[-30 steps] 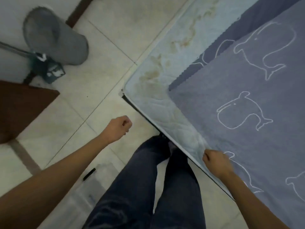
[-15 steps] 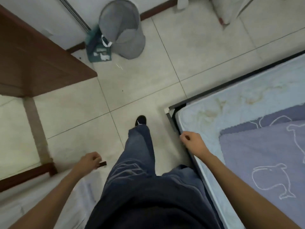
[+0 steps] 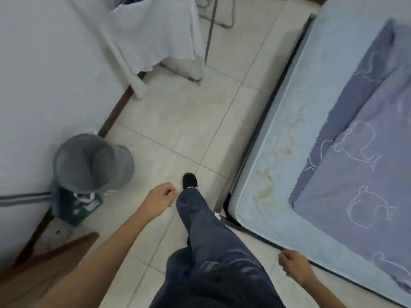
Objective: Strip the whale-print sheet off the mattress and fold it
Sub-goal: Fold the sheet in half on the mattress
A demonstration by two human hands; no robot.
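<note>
Head view. The left grip [image 3: 161, 197] is loosely curled with nothing in it, hanging over the floor [image 3: 178, 130] just behind the lead shoe [image 3: 190, 181], which looks like a walking stance. The right grip [image 3: 293, 264] is also loosely curled and empty, right at the near edge of the mattress [image 3: 266, 207]; I can't tell if it touches.

The whale-print sheet [image 3: 355, 174] lies up and to the right of the right grip, on the mattress. It is pulled in from the border and doubled over itself, so a stained bare strip sits between grip and sheet. This corner is probably freed already, and the far end is likely next.

The tiled aisle ahead of both grips is open — mesh bin [image 3: 93, 161] left of the left grip, bed frame on the right. Farther ahead the drying rack [image 3: 160, 30] and its feet narrow it.
</note>
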